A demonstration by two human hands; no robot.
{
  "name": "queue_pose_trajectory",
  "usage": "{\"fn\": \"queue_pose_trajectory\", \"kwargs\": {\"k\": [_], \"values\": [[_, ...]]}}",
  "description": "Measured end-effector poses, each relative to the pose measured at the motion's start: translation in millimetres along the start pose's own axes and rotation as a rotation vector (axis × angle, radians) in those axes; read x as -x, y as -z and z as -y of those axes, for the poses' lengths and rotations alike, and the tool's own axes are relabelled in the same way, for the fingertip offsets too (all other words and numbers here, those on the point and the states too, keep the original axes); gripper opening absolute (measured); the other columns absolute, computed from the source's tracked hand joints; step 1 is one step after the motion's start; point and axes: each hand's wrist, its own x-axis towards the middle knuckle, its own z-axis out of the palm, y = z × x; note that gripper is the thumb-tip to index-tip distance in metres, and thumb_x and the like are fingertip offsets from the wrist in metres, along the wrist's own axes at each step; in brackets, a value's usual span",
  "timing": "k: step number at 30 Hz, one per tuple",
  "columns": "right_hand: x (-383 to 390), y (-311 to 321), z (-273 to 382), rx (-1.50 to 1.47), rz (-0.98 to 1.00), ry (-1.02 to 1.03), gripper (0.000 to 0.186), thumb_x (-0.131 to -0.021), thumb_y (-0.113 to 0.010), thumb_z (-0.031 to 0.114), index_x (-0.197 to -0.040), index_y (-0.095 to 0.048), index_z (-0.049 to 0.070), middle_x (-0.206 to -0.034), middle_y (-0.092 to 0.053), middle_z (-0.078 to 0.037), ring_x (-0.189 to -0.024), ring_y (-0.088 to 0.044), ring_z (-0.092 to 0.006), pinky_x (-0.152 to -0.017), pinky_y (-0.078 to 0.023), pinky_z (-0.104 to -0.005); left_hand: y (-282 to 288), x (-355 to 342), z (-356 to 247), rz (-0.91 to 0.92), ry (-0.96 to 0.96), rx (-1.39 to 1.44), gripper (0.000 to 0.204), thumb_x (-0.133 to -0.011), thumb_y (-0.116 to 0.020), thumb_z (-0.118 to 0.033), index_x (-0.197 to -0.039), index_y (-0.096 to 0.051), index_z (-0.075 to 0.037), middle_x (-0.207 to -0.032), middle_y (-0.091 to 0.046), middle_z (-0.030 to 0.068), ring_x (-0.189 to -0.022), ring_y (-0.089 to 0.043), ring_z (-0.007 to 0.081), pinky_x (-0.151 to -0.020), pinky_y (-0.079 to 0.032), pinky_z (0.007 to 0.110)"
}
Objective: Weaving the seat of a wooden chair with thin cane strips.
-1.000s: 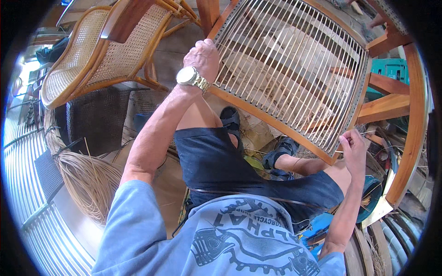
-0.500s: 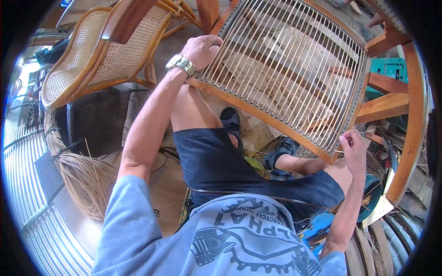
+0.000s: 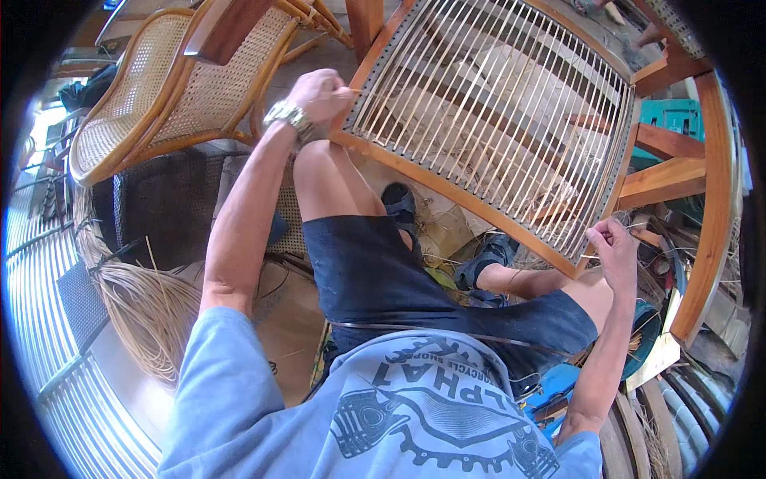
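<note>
A wooden seat frame (image 3: 447, 188) lies tilted before me, with light cane strands (image 3: 495, 120) strung across its opening between rows of edge holes. My left hand (image 3: 321, 94), a metal watch on its wrist, is closed by the frame's left edge. A small orange bit shows at its fingertips, but I cannot make out what they pinch. At the frame's near right corner, my right hand (image 3: 614, 246) is closed in a pinch on a thin cane strand, whose pale end sticks out beside the fingers.
A rattan chair (image 3: 211, 96) with woven cane panels stands at upper left. Below it hangs a coil of cane (image 3: 148, 311). Curved wooden chair parts (image 3: 706, 215) rise on the right, near a teal crate (image 3: 674, 120). Scraps litter the floor under the frame.
My left hand has shifted left, from over the frame's rim to just outside its edge. The right hand stays almost in place at the near right corner.
</note>
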Motion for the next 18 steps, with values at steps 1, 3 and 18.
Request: {"fn": "queue_pose_trajectory", "kwargs": {"k": [1,3,18], "values": [[0.0,1.1,0.6,-0.009,0.008,-0.016,0.012,-0.089,-0.070,0.009,-0.085,-0.062,0.000,-0.076,-0.058,-0.001,-0.070,-0.052,-0.0069,-0.066,-0.046,-0.0260,-3.6,1.1,27.0,-0.035,0.066,0.012,0.034,-0.078,-0.059,-0.029,-0.091,-0.073,0.000,-0.097,-0.071,0.0240,-0.092,-0.068,0.0370,-0.085,-0.054,0.043],[-1.7,1.6,3.1,-0.005,0.029,0.010,0.012,-0.090,-0.070,0.009,-0.085,-0.062,0.001,-0.076,-0.058,0.000,-0.070,-0.052,-0.0068,-0.067,-0.046,-0.0256,-3.1,6.9,97.2,-0.123,0.348,-0.198,0.034,-0.082,-0.060,-0.029,-0.095,-0.074,-0.001,-0.096,-0.072,0.0237,-0.093,-0.070,0.0396,-0.084,-0.055,0.046],[28.6,21.3,-27.1,0.092,-0.003,-0.124,0.016,-0.097,-0.066,0.016,-0.102,-0.063,0.001,-0.084,-0.058,0.000,-0.073,-0.053,-0.0080,-0.066,-0.046,-0.0247,-34.9,50.0,69.0,-0.118,0.033,0.565,0.047,-0.102,-0.054,-0.046,-0.125,-0.064,-0.006,-0.101,-0.070,0.0087,-0.090,-0.066,0.0234,-0.086,-0.053,0.037]]}}
